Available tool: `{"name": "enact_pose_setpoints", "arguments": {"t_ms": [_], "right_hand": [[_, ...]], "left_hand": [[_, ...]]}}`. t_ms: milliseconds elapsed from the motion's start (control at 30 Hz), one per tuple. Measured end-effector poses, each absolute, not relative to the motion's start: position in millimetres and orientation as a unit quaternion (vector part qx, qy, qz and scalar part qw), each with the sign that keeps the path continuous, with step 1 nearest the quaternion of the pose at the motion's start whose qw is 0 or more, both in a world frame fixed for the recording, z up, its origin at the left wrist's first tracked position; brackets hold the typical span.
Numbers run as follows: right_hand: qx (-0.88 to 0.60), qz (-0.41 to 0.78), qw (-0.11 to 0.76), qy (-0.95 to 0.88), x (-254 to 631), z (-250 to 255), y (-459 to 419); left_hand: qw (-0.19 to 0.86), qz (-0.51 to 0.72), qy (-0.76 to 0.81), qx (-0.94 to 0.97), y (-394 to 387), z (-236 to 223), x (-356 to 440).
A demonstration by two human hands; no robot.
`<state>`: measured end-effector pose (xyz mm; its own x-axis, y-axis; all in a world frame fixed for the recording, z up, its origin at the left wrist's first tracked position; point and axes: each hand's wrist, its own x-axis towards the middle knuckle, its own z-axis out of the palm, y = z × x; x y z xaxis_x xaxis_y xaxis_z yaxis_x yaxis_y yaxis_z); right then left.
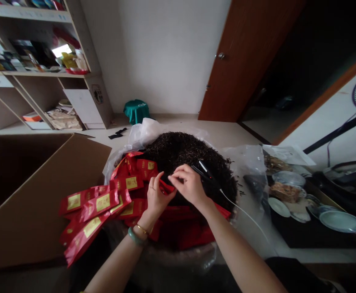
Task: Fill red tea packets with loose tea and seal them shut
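Left grip (157, 197), partly closed, holds a red packet (167, 187) beside the right hand (190, 185).

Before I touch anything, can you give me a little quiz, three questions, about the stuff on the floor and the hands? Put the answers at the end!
1. True or false: the left hand has a green bracelet on its wrist.
2. Pick one: what colour are the labels on the red packets?
A) blue
B) yellow
C) green
3. Fill in the missing word: the big cardboard box stands to the ____ of the dark heap, as the person sees it.

Key: 1. true; 2. B; 3. left
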<state>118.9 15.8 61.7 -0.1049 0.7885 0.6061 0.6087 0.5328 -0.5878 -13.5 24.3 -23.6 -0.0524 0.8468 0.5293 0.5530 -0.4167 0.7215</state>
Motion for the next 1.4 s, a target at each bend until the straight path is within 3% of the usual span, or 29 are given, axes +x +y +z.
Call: {"name": "enact_pose_setpoints", "arguments": {"t_ms": [100,300,467,633,867,1067,1267,1400], "right_hand": [[-0.488,0.109,0.490,-0.714,128,67,15],[-0.511,0.106,0.314,-0.793,125,57,9],[-0.513,0.134,0.314,-0.788,130,54,13],[-0.535,0.129,0.257,-0.795,135,59,11],[-0.606,0.102,0.076,-0.786,129,68,8],[-0.602,0.082,0.104,-0.787,141,91,6],[-0.600,0.080,-0.006,-0.796,137,97,7],[-0.573,0.093,0.004,-0.814,137,94,8]], "left_hand": [[0.149,0.500,0.530,0.669,24,-23,-12],[0.145,0.532,0.496,0.671,25,-27,-12],[0.227,0.545,0.434,0.680,26,-33,-10],[0.260,0.532,0.456,0.664,28,-33,-9],[0.215,0.514,0.440,0.704,27,-26,-10],[0.215,0.536,0.430,0.694,29,-27,-11],[0.237,0.532,0.416,0.699,28,-25,-12],[0.274,0.540,0.418,0.677,27,-25,-14]]}}
